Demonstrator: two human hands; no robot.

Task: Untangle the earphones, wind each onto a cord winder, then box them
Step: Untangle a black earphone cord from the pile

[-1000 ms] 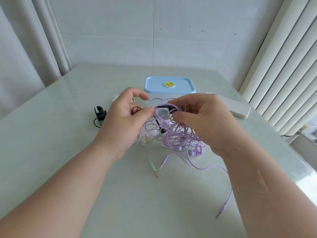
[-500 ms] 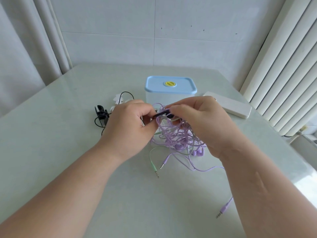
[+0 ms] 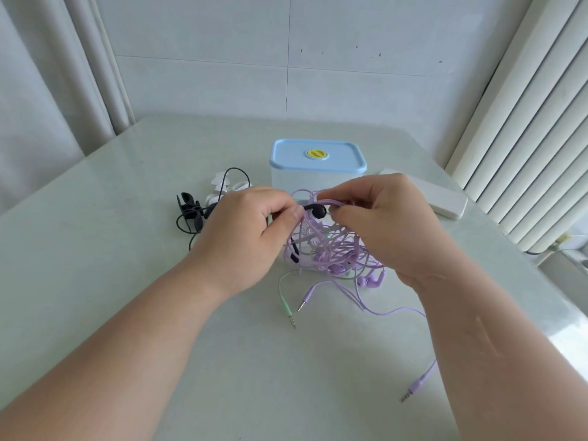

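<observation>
The left hand point(image 3: 251, 237) is pinching the black earbud point(image 3: 319, 211) by its stem while the right hand point(image 3: 381, 224) is pinching purple loops beside it, probably to thread the bud free. The tangle point(image 3: 331, 253) is sagging from both hands onto the table point(image 3: 127, 218), in front of the lidded box point(image 3: 280, 160). The box's yellow sticker point(image 3: 317, 154) is showing no legible writing.

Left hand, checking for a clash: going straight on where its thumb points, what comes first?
Probably the right hand, gripping purple cords, just beyond the black earbud the left hand pinches.
</observation>
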